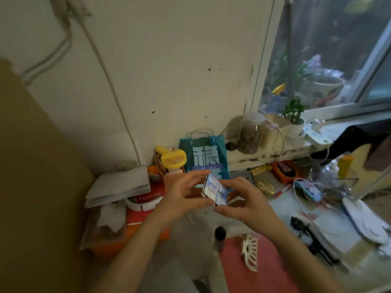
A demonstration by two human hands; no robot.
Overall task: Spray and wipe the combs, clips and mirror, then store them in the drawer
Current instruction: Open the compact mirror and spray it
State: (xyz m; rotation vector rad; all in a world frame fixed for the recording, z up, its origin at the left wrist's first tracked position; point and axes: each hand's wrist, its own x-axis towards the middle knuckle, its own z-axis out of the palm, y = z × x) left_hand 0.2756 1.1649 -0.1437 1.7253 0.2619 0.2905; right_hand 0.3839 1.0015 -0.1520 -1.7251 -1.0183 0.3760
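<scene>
Both hands hold a small flat mirror [214,189] up over the table; its face reflects the window light. My left hand [186,193] grips its left edge with fingers curled round it, and my right hand [239,203] pinches its right and lower edge. Below them, a white claw hair clip [250,251] lies on a red cloth [254,269]. A small spray bottle with a dark cap [220,237] stands at the cloth's left edge. A black comb [304,231] lies to the right on the table.
A teal gift bag [204,157] and a yellow handheld fan [172,158] stand against the wall. An orange box [135,225] with papers sits at left. A glass jar [250,132] and a potted plant [294,119] stand on the windowsill. Cables and a white lamp base [364,218] crowd the right.
</scene>
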